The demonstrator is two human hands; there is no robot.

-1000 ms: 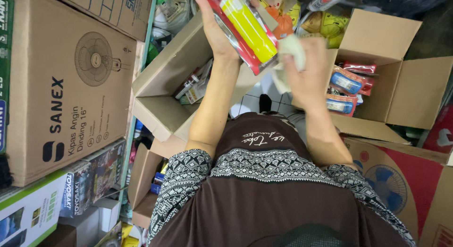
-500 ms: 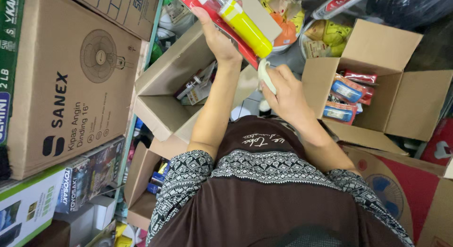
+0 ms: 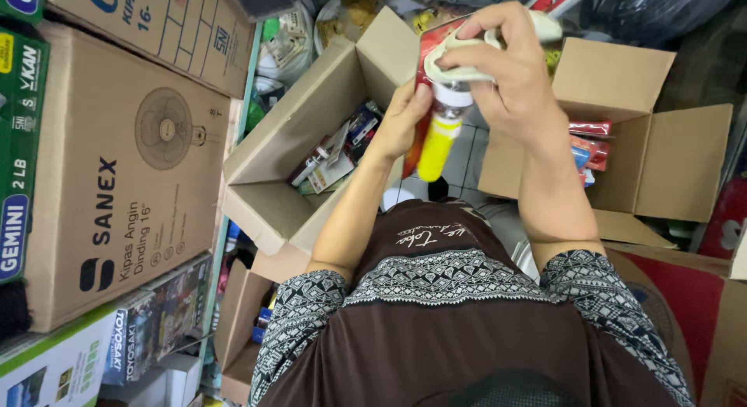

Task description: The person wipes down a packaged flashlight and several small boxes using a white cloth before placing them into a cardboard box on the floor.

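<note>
Pack [image 3: 436, 127] is lower now, right above the open box [image 3: 311, 166]; left hand [image 3: 401, 119] grips it, right hand [image 3: 506, 72] now clamps its cream top.

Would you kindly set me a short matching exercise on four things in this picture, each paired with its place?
Things:
1. yellow tube in red packaging
2. left hand
3. right hand
4. box with a fan drawing

Places:
A. at the far left of the view, stacked among other boxes
B. gripping the top of the package, over its pale cap
C. held up between both hands
D. supporting the package from the side, lower down

Pairs: 1-C, 2-D, 3-B, 4-A
</note>
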